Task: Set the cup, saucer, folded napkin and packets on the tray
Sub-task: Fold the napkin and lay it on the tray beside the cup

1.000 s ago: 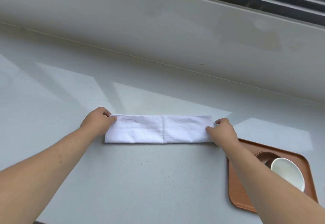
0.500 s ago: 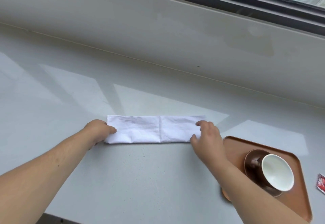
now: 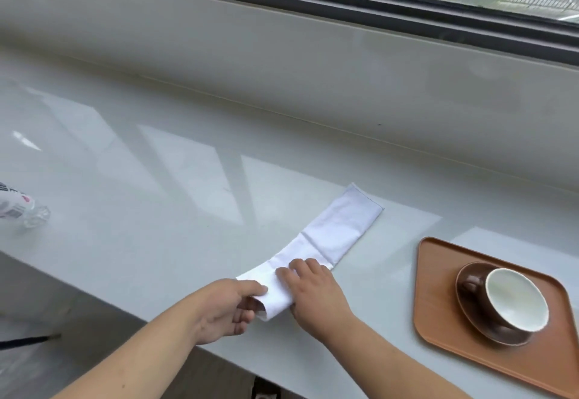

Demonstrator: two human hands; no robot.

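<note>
A white napkin (image 3: 335, 229), folded into a long strip, lies slantwise on the grey counter (image 3: 156, 198). My left hand (image 3: 225, 307) pinches its near end and curls it upward. My right hand (image 3: 313, 289) lies flat on the strip just beyond that end, fingers spread. To the right, an orange-brown tray (image 3: 438, 304) carries a brown saucer (image 3: 470, 314) with a brown cup (image 3: 517, 301), white inside, sitting on it. No packets are in view.
A clear plastic bottle (image 3: 18, 207) lies on the counter at the far left. A grey ledge and a dark window frame (image 3: 313, 7) run along the back. The counter's front edge passes just under my wrists.
The view has swung left and up. The napkin has turned from level to slanted. My left hand has lifted and curled the near end, and my right hand has slid onto the strip beside it.
</note>
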